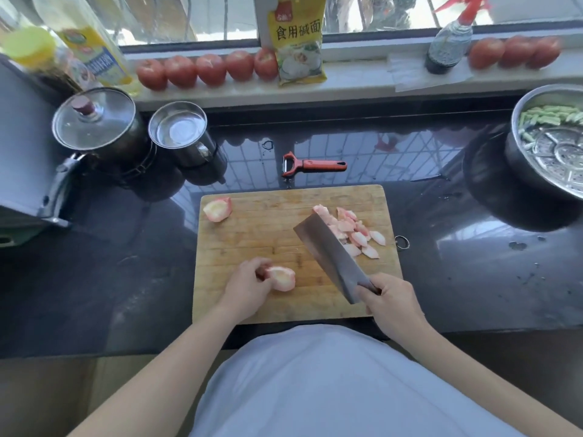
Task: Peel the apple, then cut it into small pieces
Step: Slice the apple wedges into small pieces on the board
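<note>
Nearest the body, the right hand (392, 302) is curled tight round the handle of a cleaver (331, 257), at the near right corner of the wooden cutting board (252, 234). The broad blade runs from the hand away and to the left, its long axis diagonal across the board, its far tip ending just beside the pile of cut apple pieces (353, 231). Whether the blade's edge touches the wood cannot be told.

To the left, the left hand (249, 285) has its fingers bent over the left end of a peeled apple chunk (282, 278), gripping it against the board near the front edge. The chunk's pale cut hollow faces up and its length lies roughly left to right.

Farther back, a second peeled chunk (217, 209) sits alone at the board's far left corner, well apart from the hands.

Beyond the board, a red peeler (310, 165) lies on the dark counter (126, 279), handle pointing right. A lidded pot (97, 124) and a steel cup (181, 130) stand far left, a metal bowl (545, 146) far right, and tomatoes (208, 69) line the windowsill.
</note>
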Demonstrator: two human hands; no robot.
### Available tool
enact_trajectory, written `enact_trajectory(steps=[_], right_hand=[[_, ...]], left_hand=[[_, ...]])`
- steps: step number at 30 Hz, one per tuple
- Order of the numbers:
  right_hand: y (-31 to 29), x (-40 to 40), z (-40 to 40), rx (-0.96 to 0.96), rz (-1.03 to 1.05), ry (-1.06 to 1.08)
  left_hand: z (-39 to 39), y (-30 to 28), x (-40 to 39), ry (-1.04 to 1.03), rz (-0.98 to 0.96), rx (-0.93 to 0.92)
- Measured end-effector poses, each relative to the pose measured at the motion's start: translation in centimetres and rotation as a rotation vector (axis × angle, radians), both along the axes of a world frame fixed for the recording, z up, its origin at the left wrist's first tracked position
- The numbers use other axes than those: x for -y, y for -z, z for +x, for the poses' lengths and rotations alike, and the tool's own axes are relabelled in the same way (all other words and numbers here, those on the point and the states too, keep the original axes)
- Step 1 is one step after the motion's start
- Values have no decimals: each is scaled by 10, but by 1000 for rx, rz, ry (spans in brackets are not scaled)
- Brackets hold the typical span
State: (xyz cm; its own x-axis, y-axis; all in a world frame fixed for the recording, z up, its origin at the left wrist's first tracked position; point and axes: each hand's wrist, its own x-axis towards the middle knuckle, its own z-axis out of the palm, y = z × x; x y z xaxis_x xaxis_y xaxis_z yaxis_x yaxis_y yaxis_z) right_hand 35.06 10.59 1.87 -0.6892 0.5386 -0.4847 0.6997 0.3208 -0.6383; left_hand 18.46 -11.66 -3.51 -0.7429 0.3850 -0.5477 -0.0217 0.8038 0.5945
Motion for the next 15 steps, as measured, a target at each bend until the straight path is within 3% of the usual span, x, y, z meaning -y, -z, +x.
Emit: enact_trajectory(steps=[10, 12, 15], right_hand=[[-6, 5, 1, 24, 12, 4], [-5, 7, 3, 31, 19, -15], [-2, 10, 6, 52, 45, -30]], left_hand=[[3, 2, -27, -43, -52, -50], [4, -4, -26, -41, -6, -131], [7, -9, -18, 36, 71, -410]])
